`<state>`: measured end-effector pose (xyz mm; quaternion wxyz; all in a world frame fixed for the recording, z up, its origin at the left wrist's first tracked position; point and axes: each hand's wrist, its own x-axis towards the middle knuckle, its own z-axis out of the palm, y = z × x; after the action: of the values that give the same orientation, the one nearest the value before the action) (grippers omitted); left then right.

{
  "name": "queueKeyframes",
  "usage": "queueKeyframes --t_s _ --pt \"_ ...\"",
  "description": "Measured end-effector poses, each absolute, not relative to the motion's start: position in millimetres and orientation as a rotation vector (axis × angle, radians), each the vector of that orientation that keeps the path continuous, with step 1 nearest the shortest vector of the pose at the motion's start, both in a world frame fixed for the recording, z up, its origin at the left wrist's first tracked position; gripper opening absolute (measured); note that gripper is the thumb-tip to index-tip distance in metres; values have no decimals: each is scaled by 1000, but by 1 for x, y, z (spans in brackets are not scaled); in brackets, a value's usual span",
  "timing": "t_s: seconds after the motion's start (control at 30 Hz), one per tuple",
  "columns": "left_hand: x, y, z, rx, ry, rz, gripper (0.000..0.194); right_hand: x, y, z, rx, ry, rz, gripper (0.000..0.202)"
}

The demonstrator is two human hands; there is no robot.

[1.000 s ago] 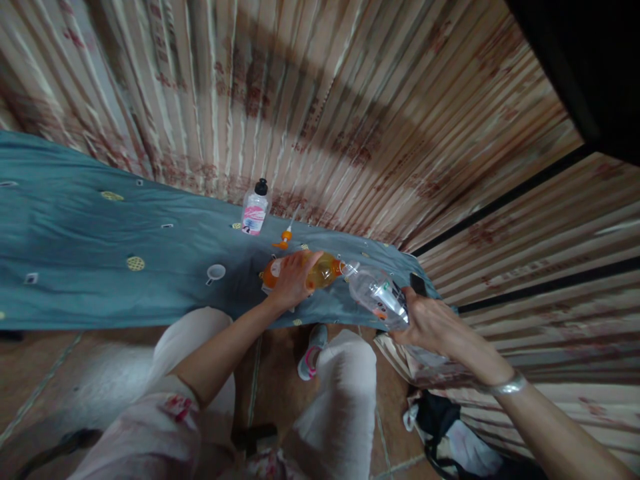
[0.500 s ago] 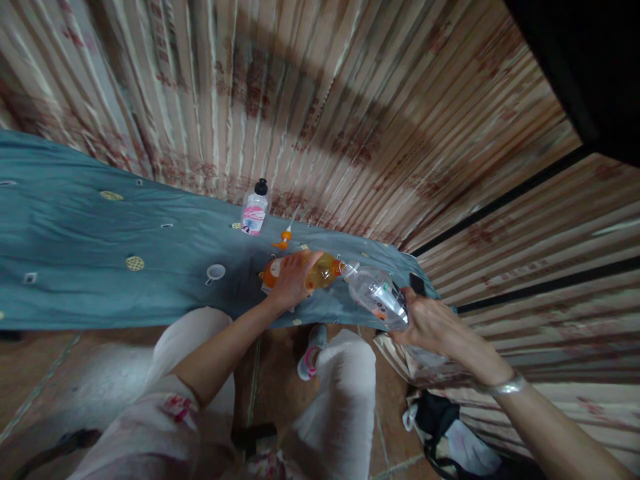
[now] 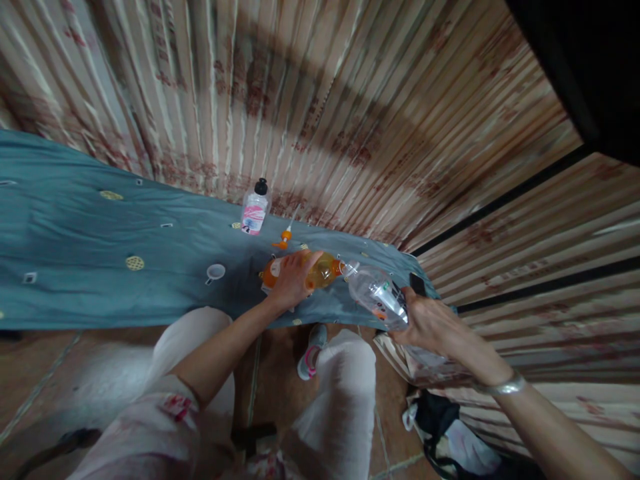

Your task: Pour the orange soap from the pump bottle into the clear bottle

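Observation:
My left hand [image 3: 291, 280] is wrapped round an orange-yellow bottle [image 3: 323, 271] that lies tilted low over the blue cloth. Its neck points right and meets the mouth of a clear plastic bottle [image 3: 373, 290]. Around the base of that clear bottle, my right hand [image 3: 425, 319] is closed, holding it slanted with its neck toward the left. Just behind the orange bottle lies an orange pump head [image 3: 285, 239] with a thin tube. Farther back stands a clear bottle with a pink label and black cap [image 3: 255, 208]. Whether liquid passes between the two necks is too small to tell.
A blue patterned cloth [image 3: 75, 233] covers the narrow surface in front of me. Beyond it hangs a pleated curtain [image 3: 300, 100]. At the right end lies a small dark object [image 3: 417, 285]. Bags [image 3: 450, 427] sit on the floor at the lower right.

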<state>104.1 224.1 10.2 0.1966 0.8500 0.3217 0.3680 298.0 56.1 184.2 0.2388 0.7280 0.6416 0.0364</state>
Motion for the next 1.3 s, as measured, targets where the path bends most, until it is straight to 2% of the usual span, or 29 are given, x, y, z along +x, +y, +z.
queueKeyframes --t_s 0.67,1.3 --pt "104 224 10 2389 902 1035 74 304 54 180 1995 1852 140 40" --pt "104 224 9 2379 897 1031 77 305 54 180 1969 1857 148 43"
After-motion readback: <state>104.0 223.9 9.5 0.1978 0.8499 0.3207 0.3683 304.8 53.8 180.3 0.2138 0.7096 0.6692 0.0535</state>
